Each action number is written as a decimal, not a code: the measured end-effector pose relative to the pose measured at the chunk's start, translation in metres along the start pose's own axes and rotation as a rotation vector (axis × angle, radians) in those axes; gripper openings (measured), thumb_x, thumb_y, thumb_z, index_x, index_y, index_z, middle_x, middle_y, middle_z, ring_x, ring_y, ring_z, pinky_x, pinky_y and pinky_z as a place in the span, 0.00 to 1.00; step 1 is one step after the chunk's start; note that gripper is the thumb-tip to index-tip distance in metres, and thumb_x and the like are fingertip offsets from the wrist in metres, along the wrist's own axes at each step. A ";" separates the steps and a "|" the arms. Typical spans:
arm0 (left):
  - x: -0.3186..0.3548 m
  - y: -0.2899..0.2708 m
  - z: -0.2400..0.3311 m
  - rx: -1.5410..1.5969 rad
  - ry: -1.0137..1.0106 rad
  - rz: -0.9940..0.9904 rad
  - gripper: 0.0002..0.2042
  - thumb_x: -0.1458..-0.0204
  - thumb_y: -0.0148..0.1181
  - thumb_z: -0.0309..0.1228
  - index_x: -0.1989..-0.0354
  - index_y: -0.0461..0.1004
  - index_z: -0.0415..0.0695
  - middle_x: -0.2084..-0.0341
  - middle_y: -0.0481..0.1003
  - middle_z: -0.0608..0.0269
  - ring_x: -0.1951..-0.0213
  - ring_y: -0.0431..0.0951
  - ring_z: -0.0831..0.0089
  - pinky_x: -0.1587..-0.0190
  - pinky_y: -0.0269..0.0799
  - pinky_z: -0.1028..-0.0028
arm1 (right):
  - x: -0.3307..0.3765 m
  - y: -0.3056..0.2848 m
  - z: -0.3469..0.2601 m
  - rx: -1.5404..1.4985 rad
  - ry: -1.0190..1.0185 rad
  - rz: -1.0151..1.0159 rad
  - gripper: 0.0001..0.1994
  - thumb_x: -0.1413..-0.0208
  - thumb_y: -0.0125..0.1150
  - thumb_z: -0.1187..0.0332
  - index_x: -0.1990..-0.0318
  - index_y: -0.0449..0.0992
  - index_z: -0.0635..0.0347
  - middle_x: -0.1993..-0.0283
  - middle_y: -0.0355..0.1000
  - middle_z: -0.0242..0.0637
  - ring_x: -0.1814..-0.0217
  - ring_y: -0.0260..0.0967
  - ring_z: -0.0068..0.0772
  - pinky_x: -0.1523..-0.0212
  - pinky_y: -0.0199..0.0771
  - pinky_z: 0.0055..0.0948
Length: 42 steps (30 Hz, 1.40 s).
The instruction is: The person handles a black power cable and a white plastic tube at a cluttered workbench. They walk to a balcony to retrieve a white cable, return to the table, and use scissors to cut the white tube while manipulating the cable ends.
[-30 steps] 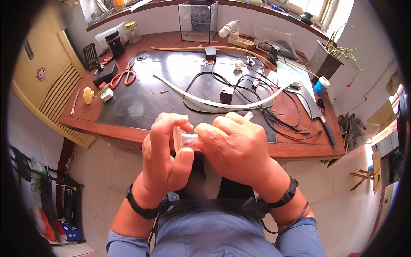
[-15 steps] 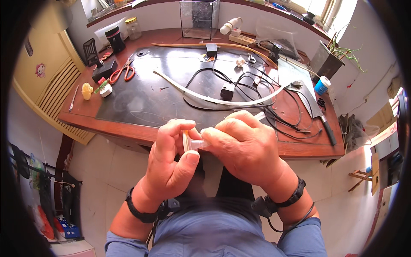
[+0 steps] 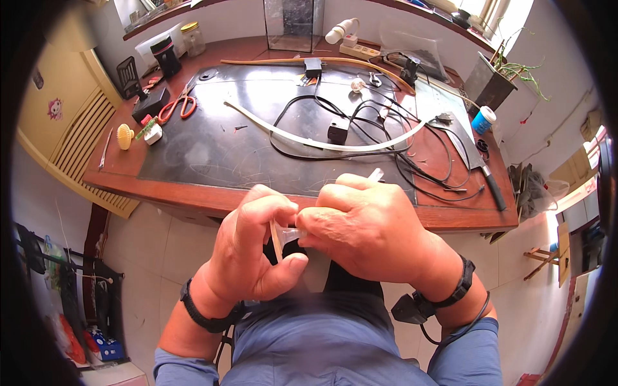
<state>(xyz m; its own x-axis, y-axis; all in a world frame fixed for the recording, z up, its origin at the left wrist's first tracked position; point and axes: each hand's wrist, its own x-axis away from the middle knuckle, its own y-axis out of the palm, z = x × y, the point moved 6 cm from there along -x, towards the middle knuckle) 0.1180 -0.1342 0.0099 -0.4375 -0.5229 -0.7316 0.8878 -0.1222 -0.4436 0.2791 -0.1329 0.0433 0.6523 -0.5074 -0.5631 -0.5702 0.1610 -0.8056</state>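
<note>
Over the table's front edge, both hands meet at a clear plastic funnel-like piece (image 3: 291,235) with a flat tan rim. My left hand (image 3: 248,248) curls its fingers about the rim side, while its thumb stands off below. Its palm-side contact is partly hidden. My right hand (image 3: 370,228) is closed round the narrow clear stem, pinching it just beside the flared part. A pale tube end (image 3: 376,175) sticks out beyond the right knuckles. Whether it joins the stem inside the fist cannot be seen.
On the table lie a pale flexible tube (image 3: 309,145), black cables (image 3: 290,106) with adapters, red-handled scissors (image 3: 178,107) and a cleaver (image 3: 473,154) at the right. A yellow brush (image 3: 125,136) stands left. Behind are a glass tank (image 3: 290,29) and a potted plant (image 3: 492,80).
My left thumb has moved down, away from the rim. My right hand has shifted slightly lower and still grips the stem. The protruding tube end now points more steeply upward.
</note>
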 end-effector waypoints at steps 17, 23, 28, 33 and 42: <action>-0.015 -0.005 0.013 -0.060 0.094 -0.042 0.28 0.48 0.77 0.45 0.51 0.68 0.44 0.69 0.73 0.57 0.71 0.73 0.63 0.74 0.70 0.67 | 0.001 -0.016 -0.003 0.037 -0.033 0.185 0.13 0.51 0.77 0.59 0.71 0.75 0.51 0.78 0.60 0.28 0.81 0.58 0.33 0.82 0.57 0.31; -0.022 -0.006 0.016 -0.076 0.102 -0.046 0.26 0.50 0.78 0.45 0.52 0.70 0.44 0.68 0.73 0.57 0.71 0.74 0.62 0.73 0.72 0.67 | 0.006 -0.015 -0.003 0.071 0.042 0.165 0.15 0.49 0.73 0.57 0.75 0.71 0.48 0.77 0.61 0.26 0.76 0.66 0.29 0.80 0.62 0.30; -0.019 -0.010 0.012 -0.140 0.143 -0.070 0.26 0.50 0.79 0.41 0.49 0.71 0.44 0.65 0.74 0.55 0.69 0.76 0.61 0.70 0.74 0.66 | 0.007 -0.008 0.002 0.054 0.035 0.230 0.13 0.51 0.78 0.60 0.63 0.80 0.52 0.76 0.67 0.30 0.78 0.64 0.33 0.78 0.63 0.32; -0.004 -0.004 0.000 0.046 -0.056 0.029 0.28 0.50 0.78 0.34 0.43 0.69 0.44 0.59 0.75 0.55 0.70 0.72 0.70 0.70 0.71 0.72 | 0.007 -0.001 0.002 0.114 0.073 0.249 0.13 0.50 0.74 0.59 0.58 0.82 0.48 0.72 0.66 0.27 0.73 0.67 0.32 0.77 0.66 0.31; 0.018 0.011 -0.006 -0.031 -0.074 0.120 0.28 0.47 0.77 0.36 0.44 0.67 0.43 0.56 0.77 0.54 0.68 0.75 0.68 0.69 0.73 0.71 | 0.006 0.004 -0.006 0.150 0.026 0.276 0.10 0.50 0.68 0.68 0.59 0.82 0.53 0.62 0.75 0.30 0.57 0.77 0.38 0.64 0.79 0.30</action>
<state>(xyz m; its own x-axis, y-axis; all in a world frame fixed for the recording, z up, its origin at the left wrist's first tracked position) 0.1190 -0.1395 -0.0111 -0.3156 -0.5927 -0.7410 0.9278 -0.0291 -0.3719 0.2780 -0.1400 0.0376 0.4691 -0.4486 -0.7607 -0.6424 0.4178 -0.6425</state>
